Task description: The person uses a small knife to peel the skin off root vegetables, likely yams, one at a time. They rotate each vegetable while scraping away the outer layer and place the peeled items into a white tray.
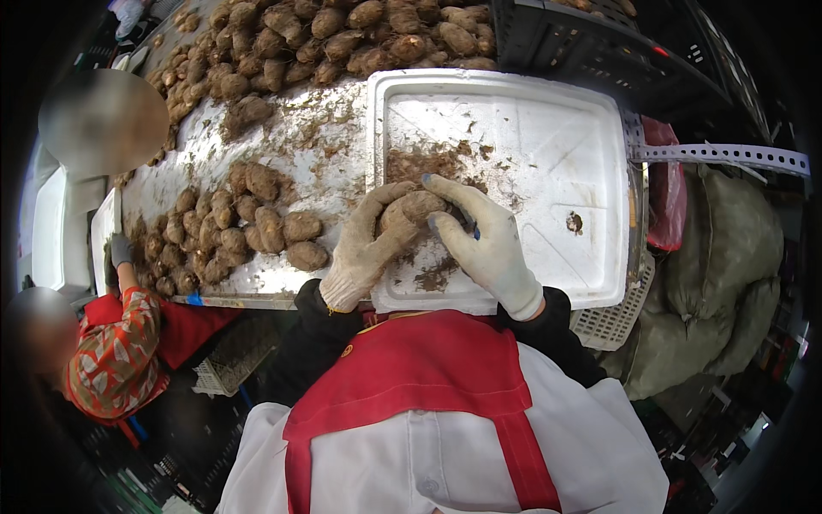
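Both hands wear knit work gloves and meet over the left part of a white foam tray (pixel 571 186). My left hand (pixel 372 238) is closed around a brown, hairy taro corm (pixel 414 209), thumb along its near side. The fingertips of my right hand (pixel 485 234) rest at the corm's right end; a dark blue bit of something shows between its fingers, too hidden to name. Soil and peel scraps (pixel 427 164) lie on the tray's floor. Left of the tray, a group of taro corms (pixel 221 228) sits on the soiled white tabletop (pixel 321 138).
A large heap of taro (pixel 347 32) covers the table's far side. Black plastic crates (pixel 597 51) stand at the back right. A perforated metal strip (pixel 725 156) juts out right, above full woven sacks (pixel 719 270). A co-worker's gloved hand (pixel 121 250) is at the table's left end.
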`<action>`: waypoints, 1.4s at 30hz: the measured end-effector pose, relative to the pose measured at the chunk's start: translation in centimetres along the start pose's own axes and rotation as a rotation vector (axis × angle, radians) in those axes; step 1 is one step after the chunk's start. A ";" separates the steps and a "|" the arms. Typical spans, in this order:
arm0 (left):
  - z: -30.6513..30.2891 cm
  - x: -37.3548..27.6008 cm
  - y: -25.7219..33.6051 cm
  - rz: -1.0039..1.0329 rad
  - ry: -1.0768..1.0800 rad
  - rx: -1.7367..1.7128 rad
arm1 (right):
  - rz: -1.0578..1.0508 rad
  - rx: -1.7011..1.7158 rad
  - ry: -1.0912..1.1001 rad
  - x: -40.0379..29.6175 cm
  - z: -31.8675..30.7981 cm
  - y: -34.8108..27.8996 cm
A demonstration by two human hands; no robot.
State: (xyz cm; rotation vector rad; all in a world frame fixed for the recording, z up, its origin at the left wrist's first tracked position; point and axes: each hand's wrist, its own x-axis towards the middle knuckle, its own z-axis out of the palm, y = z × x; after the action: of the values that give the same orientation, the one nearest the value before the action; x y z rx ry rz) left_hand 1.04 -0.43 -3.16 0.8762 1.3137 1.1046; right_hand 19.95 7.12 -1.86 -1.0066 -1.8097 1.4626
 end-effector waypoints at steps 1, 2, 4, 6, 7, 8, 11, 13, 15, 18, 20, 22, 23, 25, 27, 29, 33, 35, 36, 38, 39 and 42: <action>0.5 -0.3 0.5 -0.042 0.004 -0.147 | -0.009 0.016 0.000 0.0 0.1 0.4; 0.8 -0.5 0.8 -0.083 0.009 -0.294 | -0.018 0.031 -0.002 0.0 0.1 0.8; 0.7 -0.4 1.3 -0.171 0.026 -0.342 | 0.020 0.064 0.039 0.1 0.3 0.8; -0.2 -0.7 0.5 -0.161 0.035 -0.482 | 0.020 0.096 0.080 0.2 0.6 1.6; -0.8 -0.8 0.0 -0.117 -0.003 -0.555 | 0.021 0.056 0.088 0.2 0.4 1.6; -1.5 -0.8 -0.4 -0.070 -0.040 -0.627 | 0.021 0.015 0.095 0.2 0.1 1.4; -3.4 -1.5 -1.1 0.081 -0.023 -0.780 | 0.042 -0.046 0.072 0.0 0.3 2.3; -4.8 -2.7 -1.6 0.153 0.024 -0.854 | 0.144 -0.002 0.017 -0.2 0.4 2.0; -6.4 -5.2 -1.2 0.150 0.297 -0.769 | 0.058 -0.065 -0.010 -0.2 0.6 2.6; -11.2 -10.8 -3.3 0.265 0.596 -0.690 | 0.192 0.054 -0.071 -0.3 0.5 2.7; -14.6 -15.3 -5.8 0.390 0.981 -0.749 | 0.187 0.047 -0.082 0.0 0.2 2.9; -16.0 -18.2 -5.8 0.461 1.233 -0.891 | 0.156 -0.025 -0.082 0.3 0.3 2.3; -17.5 -19.3 -7.7 0.437 1.358 -0.872 | 0.153 -0.059 -0.077 0.4 0.4 2.1; -19.7 -22.0 -13.1 0.205 1.455 -0.805 | 0.139 -0.044 -0.094 0.8 0.6 1.9; -19.5 -20.6 -16.5 -0.121 1.515 -0.752 | 0.127 -0.044 -0.110 1.2 0.9 1.8; -18.6 -18.6 -18.2 -0.131 1.459 -0.814 | 0.118 -0.058 -0.131 1.3 0.9 1.6; -18.9 -15.5 -18.7 -0.151 1.556 -0.880 | 0.145 -0.001 -0.134 0.7 0.9 1.5; -19.3 -15.7 -19.3 -0.086 1.488 -0.883 | 0.176 0.024 -0.122 0.4 0.8 1.7; -19.1 -15.9 -19.3 -0.055 1.471 -0.882 | 0.168 -0.007 -0.116 0.3 0.8 1.7; -18.0 -16.5 -19.4 0.009 1.436 -0.880 | 0.137 -0.076 -0.126 0.4 0.6 1.9; -17.5 -16.8 -19.1 0.013 1.433 -0.874 | 0.130 -0.116 -0.132 0.3 0.5 2.0; -16.1 -17.9 -19.6 0.095 1.331 -0.886 | 0.184 -0.125 -0.078 0.3 0.1 1.9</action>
State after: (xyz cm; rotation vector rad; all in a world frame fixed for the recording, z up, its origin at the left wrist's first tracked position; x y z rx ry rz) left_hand -11.37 -24.59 -18.19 -0.6281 1.4800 2.2386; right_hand 20.07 7.49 -3.75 -1.2218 -1.9265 1.5311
